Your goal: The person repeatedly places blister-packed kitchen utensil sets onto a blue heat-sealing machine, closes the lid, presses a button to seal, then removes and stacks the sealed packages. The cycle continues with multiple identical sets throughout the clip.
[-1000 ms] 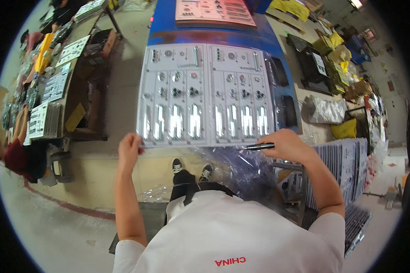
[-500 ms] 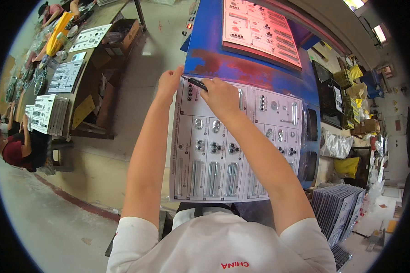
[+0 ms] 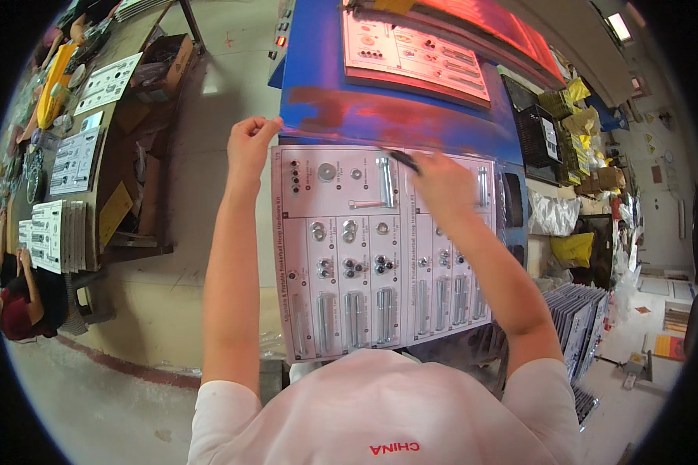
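A white printed hardware card point(image 3: 341, 244) lies in front of me, with bolts, nuts and washers under clear plastic. Beyond its far edge, my left hand point(image 3: 250, 151) is closed in a pinch on the edge of a clear plastic film point(image 3: 326, 141). The film stretches to the right along the card's far edge. In my right hand point(image 3: 446, 182), blurred a little, is a slim black utility knife point(image 3: 399, 160), its tip pointing left at the card's far edge. A second card section adjoins on the right, partly hidden by my right forearm.
A blue machine point(image 3: 302, 77) with worn paint holds another card point(image 3: 411, 54) under red light. Stacked cards point(image 3: 570, 325) stand at the right. On the left, a long table point(image 3: 120, 132) carries more cards, and a co-worker's hand point(image 3: 25, 260) touches a stack there. Black crates point(image 3: 539, 128) sit at the far right.
The knife in my right hand has moved right along the card's far edge. My left hand has shifted left, away from the card's corner, with film in its fingers. The whole view has shifted.
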Demonstrator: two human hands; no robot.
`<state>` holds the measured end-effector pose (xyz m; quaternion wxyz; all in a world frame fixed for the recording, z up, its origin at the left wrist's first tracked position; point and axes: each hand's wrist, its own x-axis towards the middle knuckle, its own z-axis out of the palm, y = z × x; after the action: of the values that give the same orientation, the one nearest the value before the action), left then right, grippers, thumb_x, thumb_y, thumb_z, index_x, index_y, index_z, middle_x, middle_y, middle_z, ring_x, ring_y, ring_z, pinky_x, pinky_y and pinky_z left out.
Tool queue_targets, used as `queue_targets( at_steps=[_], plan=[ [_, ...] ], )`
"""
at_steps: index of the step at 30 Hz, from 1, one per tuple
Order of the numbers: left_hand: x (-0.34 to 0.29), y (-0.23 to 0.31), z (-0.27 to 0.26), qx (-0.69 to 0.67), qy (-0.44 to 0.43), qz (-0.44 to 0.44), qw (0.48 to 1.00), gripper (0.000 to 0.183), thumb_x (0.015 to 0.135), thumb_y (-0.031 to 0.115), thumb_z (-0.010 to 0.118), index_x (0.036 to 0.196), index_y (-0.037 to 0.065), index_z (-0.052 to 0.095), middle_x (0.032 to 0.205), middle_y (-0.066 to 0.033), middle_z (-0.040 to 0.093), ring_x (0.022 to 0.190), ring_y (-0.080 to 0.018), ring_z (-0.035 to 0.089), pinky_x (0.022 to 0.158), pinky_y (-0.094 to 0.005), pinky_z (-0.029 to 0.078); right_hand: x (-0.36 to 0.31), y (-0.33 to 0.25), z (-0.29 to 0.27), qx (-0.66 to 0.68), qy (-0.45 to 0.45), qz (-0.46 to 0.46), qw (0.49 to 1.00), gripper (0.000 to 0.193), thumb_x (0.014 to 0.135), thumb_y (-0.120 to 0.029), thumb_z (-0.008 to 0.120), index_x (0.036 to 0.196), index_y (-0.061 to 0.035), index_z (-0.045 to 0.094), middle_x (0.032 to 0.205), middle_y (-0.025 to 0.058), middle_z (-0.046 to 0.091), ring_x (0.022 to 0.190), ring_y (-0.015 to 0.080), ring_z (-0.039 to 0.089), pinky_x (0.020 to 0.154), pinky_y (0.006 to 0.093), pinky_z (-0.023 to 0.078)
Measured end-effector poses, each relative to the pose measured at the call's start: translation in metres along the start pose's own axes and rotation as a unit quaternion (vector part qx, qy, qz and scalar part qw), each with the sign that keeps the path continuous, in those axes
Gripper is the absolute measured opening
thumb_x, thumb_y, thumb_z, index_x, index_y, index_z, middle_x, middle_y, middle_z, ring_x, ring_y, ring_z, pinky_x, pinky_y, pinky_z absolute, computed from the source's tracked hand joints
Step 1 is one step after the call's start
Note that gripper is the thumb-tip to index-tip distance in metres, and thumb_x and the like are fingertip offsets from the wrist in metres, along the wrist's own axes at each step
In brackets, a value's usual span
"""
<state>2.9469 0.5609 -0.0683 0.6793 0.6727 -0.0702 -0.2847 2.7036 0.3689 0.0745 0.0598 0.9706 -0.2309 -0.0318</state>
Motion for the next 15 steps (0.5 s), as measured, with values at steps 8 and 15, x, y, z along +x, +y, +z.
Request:
queue_targets(
  at_steps=[8,15],
  plan=[
    [0.002,0.011,0.012,-0.013,0.048,0.038,0.998,0.018,0.093,0.029,0.075,0.089,0.012,0.07,0.09,0.0071,0.064,0.087,-0.0045,0.053,0.076,-0.0218,0.034,-0.037,0.101,0.037,-0.039,0.047,0.026,0.998,0.03,0.08,-0.027,0.077,0.107,-0.0152,0.07,0.085,0.007,0.065,0.08,0.0277,0.071,0.065,0.0426,0.057],
    [0.007,0.013,0.017,0.246,0.166,0.026,0.955,0.029,0.094,0.03,0.072,0.102,0.003,0.067,0.097,-0.0049,0.065,0.099,-0.0181,0.059,0.088,-0.0345,0.046,-0.093,0.26,0.024,-0.109,0.045,0.152,0.981,0.035,0.085,-0.027,0.076,0.119,-0.0213,0.072,0.095,0.0055,0.068,0.086,0.028,0.071,0.068,0.0435,0.056]
  ],
)
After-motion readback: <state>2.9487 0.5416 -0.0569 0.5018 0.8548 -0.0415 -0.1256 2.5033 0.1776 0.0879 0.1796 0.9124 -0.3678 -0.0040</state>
